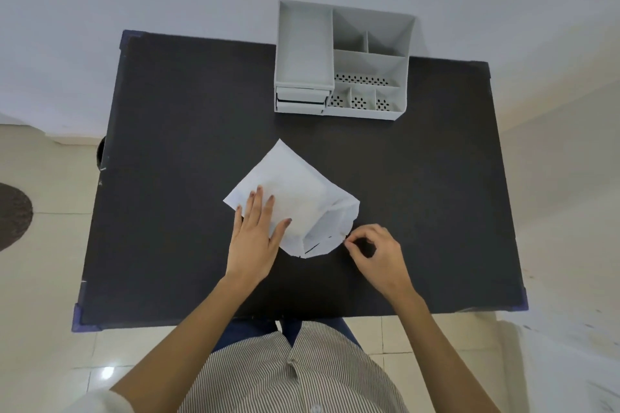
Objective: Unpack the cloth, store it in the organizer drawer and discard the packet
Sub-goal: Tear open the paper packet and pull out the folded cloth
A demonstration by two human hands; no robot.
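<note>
A white packet (295,191) lies flat and turned like a diamond in the middle of the black table (167,144). Its flap end points toward me at the lower right. My left hand (256,238) lies flat on the packet's left part, fingers spread, pressing it down. My right hand (375,255) is curled just right of the flap edge, thumb and forefinger pinched close to it; whether they grip the flap is unclear. The cloth is not visible. A white desk organizer (342,60) with small drawers (300,100) at its front left stands at the table's far edge.
The organizer has several open compartments on top. A dark round object (100,152) peeks out by the table's left edge. A dark round mat (13,214) lies on the tiled floor at left. A white wall rises behind the table.
</note>
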